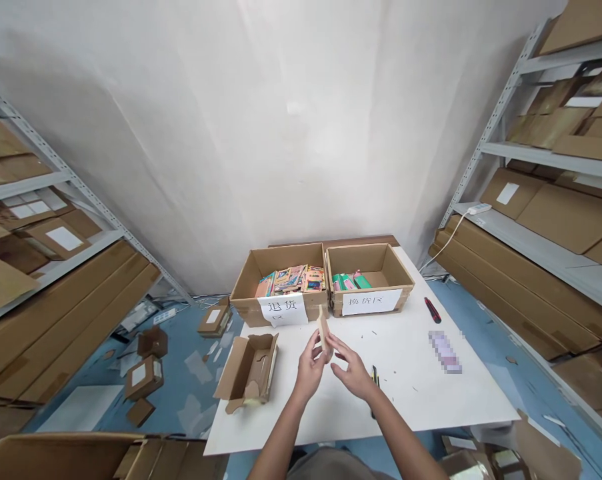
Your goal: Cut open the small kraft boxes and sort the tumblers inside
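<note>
A thin, flat, pale tan pack [324, 333] is held upright over the table, seen nearly edge-on, so its faces barely show. My left hand [309, 367] grips its left side with thumb and fingers. On the other side, fingertips of my right hand [351, 370] rest against it, with the thumb lower down. Just beyond stands a carton [253, 313] with a white paper label, holding many colourful flat packs [293, 279]. Beside it, a second labelled carton [403, 293] contains several green and pink packets [349, 281].
An opened small cardboard box [229, 373] lies at the table's left. A yellow-black cutter [375, 377] is beside my right hand; a red-black cutter [432, 311] lies farther right, near a pixelated item [445, 352]. Shelves of boxes [555, 200] flank the white table [421, 400].
</note>
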A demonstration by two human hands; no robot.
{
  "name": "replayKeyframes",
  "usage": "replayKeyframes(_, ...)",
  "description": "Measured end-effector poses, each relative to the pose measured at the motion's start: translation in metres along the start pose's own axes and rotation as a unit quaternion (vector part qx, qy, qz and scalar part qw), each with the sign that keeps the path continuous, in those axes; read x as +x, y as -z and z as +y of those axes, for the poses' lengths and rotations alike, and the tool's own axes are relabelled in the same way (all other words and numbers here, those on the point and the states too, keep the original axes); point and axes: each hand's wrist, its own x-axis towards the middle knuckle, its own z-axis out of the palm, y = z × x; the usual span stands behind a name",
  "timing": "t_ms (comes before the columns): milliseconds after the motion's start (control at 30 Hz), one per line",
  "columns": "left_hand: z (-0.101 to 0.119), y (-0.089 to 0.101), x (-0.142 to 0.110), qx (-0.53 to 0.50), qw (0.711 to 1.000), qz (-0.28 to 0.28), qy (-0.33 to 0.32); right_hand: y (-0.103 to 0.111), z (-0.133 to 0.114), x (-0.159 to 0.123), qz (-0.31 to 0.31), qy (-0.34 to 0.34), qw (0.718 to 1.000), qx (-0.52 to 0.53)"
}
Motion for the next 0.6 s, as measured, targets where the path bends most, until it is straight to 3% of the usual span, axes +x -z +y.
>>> replayKeyframes(67, 0.005, 0.014, 0.005, -0.022, 1.0, -0.015, 0.009, 0.004, 0.001, 0.001, 0.038, -0.02, 0.999, 0.004)
replayKeyframes(167, 0.016, 0.036, 0.01, -0.071, 0.993, -0.084, 0.03, 0.011, 0.006, 0.005, 0.135, -0.075, 0.985, 0.071)
replayKeyframes(300, 0.023, 0.049, 0.014, -0.103, 0.985, -0.125, 0.062, 0.014, 0.008, 0.009, 0.076, -0.134, 0.966, 0.209)
replayKeyframes(400, 0.02, 0.049, 0.018, -0.079, 0.99, -0.097, 0.06, 0.014, 0.005, 0.01, 0.074, -0.147, 0.96, 0.228)
replayKeyframes(533, 0.017, 0.035, 0.018, 0.039, 0.998, 0.052, 0.0, 0.007, 0.0, 0.013, 0.114, -0.108, 0.966, 0.205)
replayKeyframes(600, 0.018, 0.021, 0.012, 0.072, 0.995, 0.064, -0.026, 0.0, -0.005, 0.013, 0.12, -0.067, 0.977, 0.164)
